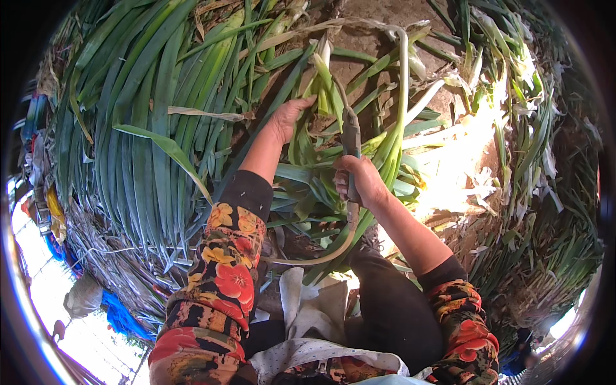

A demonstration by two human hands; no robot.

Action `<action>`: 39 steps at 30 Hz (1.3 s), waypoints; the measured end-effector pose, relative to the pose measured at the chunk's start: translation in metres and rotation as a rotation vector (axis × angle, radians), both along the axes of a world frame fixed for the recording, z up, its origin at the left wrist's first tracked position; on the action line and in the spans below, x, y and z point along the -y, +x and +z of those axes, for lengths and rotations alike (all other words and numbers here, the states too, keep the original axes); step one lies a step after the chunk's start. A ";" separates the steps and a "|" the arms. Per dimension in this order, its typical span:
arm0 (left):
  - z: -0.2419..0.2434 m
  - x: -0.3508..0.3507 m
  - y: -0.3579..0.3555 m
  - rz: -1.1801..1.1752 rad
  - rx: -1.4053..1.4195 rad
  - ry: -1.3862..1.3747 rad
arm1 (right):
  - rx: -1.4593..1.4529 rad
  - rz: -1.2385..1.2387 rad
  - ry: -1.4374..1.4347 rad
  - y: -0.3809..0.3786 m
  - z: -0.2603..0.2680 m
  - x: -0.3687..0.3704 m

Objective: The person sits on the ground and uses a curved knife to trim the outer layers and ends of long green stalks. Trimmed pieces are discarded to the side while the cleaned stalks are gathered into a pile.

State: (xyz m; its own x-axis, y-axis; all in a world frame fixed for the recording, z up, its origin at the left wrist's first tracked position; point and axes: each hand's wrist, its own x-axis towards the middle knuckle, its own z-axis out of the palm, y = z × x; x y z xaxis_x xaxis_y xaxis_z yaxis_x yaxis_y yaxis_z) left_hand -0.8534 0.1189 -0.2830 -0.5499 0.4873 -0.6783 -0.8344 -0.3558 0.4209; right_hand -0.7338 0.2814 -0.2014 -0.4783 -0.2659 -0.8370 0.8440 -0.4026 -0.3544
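My right hand [361, 180] is closed around the handle of an air blow gun [352, 132] with a hose [332, 255] running from its lower end. The thin curved nozzle points up and away, beside a leek-like green onion stalk [323, 82]. My left hand [290, 118] is at that stalk's left side, thumb and fingers near its leaves; whether it grips them I cannot tell. Right of the tool, a long bent green onion [403, 86] with a white stem arches over the ground. Loose green leaves lie beneath both hands.
A large pile of long green onions [144, 163] lies at the left. More onions and peeled scraps [524, 72] lie along the right, beside a brightly sunlit patch of soil. Blue plastic sheeting [120, 315] shows at the lower left. My knee [394, 298] is below the right forearm.
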 end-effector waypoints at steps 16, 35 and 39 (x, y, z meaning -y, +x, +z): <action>0.016 -0.001 0.012 0.000 -0.374 -0.344 | -0.029 0.025 0.102 -0.015 -0.003 -0.005; 0.005 0.005 0.010 -0.023 -0.242 -0.338 | -0.062 -0.017 0.070 -0.016 0.005 0.010; -0.024 0.029 0.013 -0.091 -0.238 -0.527 | -0.027 0.084 0.130 -0.031 -0.006 0.008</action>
